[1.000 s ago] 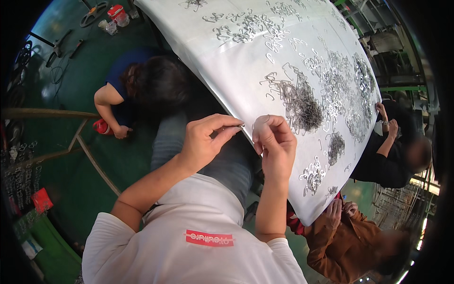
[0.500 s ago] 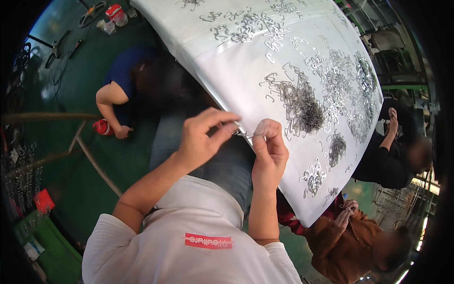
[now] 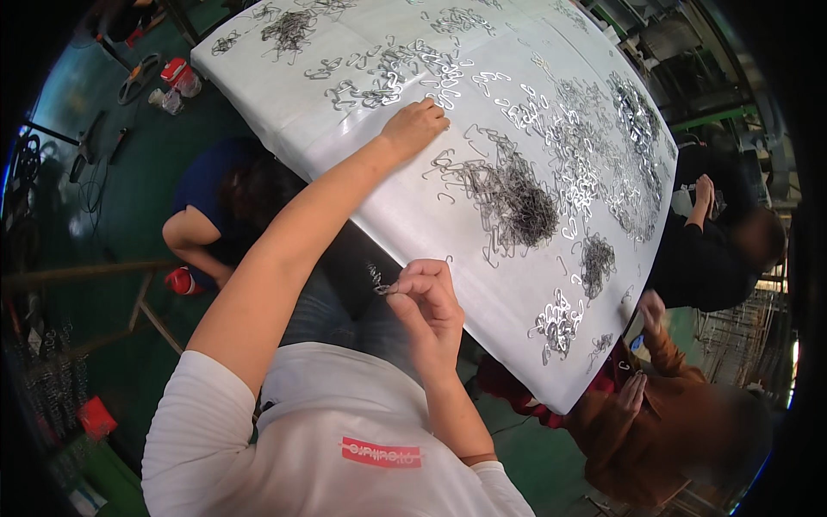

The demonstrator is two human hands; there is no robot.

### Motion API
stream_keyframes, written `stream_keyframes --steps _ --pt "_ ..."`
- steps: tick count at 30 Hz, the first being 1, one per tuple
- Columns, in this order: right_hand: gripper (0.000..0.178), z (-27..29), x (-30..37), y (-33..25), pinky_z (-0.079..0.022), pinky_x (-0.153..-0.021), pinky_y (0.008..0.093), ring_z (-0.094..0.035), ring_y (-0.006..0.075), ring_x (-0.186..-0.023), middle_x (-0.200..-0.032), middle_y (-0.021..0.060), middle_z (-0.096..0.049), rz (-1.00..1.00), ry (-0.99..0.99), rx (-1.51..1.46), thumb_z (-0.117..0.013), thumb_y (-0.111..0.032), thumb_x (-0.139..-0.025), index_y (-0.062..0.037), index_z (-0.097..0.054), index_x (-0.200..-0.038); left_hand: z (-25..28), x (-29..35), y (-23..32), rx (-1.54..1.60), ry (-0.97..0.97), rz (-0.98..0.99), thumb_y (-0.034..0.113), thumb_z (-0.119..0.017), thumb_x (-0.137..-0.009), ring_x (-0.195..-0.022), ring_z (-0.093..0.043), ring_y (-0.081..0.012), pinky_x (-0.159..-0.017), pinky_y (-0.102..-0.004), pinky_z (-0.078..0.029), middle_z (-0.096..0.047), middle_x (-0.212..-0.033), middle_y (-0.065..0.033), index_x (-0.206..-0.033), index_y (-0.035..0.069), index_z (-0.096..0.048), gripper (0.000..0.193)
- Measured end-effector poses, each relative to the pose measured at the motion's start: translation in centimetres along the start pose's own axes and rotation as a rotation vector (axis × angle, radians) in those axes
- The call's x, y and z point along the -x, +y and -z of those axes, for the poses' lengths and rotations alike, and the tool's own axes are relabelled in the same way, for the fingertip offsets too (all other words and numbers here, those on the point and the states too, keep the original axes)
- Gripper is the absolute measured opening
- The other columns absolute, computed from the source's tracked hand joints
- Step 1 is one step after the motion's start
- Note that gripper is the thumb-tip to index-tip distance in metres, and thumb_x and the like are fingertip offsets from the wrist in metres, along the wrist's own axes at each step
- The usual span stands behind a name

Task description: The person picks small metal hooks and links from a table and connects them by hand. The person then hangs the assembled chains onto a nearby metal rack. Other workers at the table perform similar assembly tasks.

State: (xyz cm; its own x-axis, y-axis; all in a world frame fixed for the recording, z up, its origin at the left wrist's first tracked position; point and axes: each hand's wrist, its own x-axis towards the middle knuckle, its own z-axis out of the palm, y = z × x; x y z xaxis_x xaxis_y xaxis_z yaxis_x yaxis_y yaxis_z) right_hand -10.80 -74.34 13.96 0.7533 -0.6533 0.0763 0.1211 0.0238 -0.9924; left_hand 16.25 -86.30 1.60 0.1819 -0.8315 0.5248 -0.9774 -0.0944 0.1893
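My left hand [image 3: 415,127] reaches over the white-covered table [image 3: 345,142], its fingers curled and closed at the edge of a spread of shiny metal hooks [image 3: 379,79]. What its fingertips hold, if anything, is hidden. Just off the table's near edge, my right hand [image 3: 433,312] pinches a short chain of small linked metal hooks [image 3: 377,281] between thumb and fingers. A dense heap of darker wire hooks [image 3: 525,214] lies on the table to the right of both hands.
More hook piles [image 3: 596,265] cover the table's right side. A person in brown [image 3: 637,422] works at the near right corner, another in black [image 3: 702,267] at the right. Someone in blue [image 3: 211,202] bends down at the left, near a metal frame [image 3: 95,274].
My left hand has left my right hand and stretched forward to the shiny hooks. My right hand has shifted left and slightly nearer with the hook chain. The view has shifted a little.
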Motion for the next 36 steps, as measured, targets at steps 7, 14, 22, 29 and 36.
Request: stream_keyframes --steps 7,14,22,29,36 --pt "0.007 0.1 0.3 0.8 -0.04 -0.067 0.0228 -0.052 0.0116 -0.083 -0.097 0.0034 -0.054 -0.02 0.037 0.04 -0.069 -0.007 -0.083 -0.0041 -0.066 -0.088 8.3 4.0 6.4 0.678 0.276 0.504 0.01 -0.063 -0.087 -0.068 -0.066 -0.0213 -0.066 -0.0308 -0.051 -0.069 -0.078 -0.0119 -0.096 0.003 -0.069 0.013" --pt "0.009 0.0 0.6 1.4 -0.042 -0.068 0.0235 -0.052 0.0119 -0.082 -0.099 0.0032 -0.053 -0.037 0.046 0.085 -0.069 -0.01 -0.084 -0.004 -0.066 -0.09 20.9 12.8 15.5 0.792 0.153 0.629 -0.001 -0.064 -0.084 -0.068 -0.066 -0.0154 -0.061 -0.0256 -0.051 -0.07 -0.079 -0.0102 -0.096 0.0 -0.069 0.014" --pt "0.011 -1.0 0.7 1.2 -0.039 -0.067 0.0241 -0.051 0.0118 -0.082 -0.097 0.0021 -0.054 -0.073 0.033 0.132 -0.071 -0.013 -0.083 -0.0048 -0.066 -0.09 21.9 14.7 16.5 0.734 0.271 0.493 -0.005 -0.064 -0.082 -0.086 -0.064 -0.0176 -0.07 -0.0269 -0.051 -0.068 -0.095 -0.0106 -0.094 -0.001 -0.07 0.014" --pt "0.014 3.5 -3.4 2.3 -0.042 -0.067 0.0261 -0.056 0.0122 -0.081 -0.092 0.0014 -0.062 -0.063 -0.128 0.372 -0.071 -0.013 -0.082 -0.0073 -0.068 -0.095 21.8 15.3 16.3 0.799 0.28 0.575 -0.007 -0.068 -0.078 -0.083 -0.061 -0.018 -0.066 -0.027 -0.05 -0.063 -0.098 -0.0079 -0.094 0.005 -0.073 0.02" --pt "0.029 8.9 -22.6 6.0 -0.051 -0.079 0.0381 -0.067 0.0288 -0.093 -0.104 0.0155 -0.069 -0.29 0.215 1.121 -0.066 -0.029 -0.083 -0.0059 -0.071 -0.099 22.9 15.4 16.8 0.781 0.25 0.601 -0.007 -0.07 -0.077 -0.08 -0.06 -0.0169 -0.064 -0.0267 -0.049 -0.063 -0.091 -0.006 -0.092 0.005 -0.074 0.019"
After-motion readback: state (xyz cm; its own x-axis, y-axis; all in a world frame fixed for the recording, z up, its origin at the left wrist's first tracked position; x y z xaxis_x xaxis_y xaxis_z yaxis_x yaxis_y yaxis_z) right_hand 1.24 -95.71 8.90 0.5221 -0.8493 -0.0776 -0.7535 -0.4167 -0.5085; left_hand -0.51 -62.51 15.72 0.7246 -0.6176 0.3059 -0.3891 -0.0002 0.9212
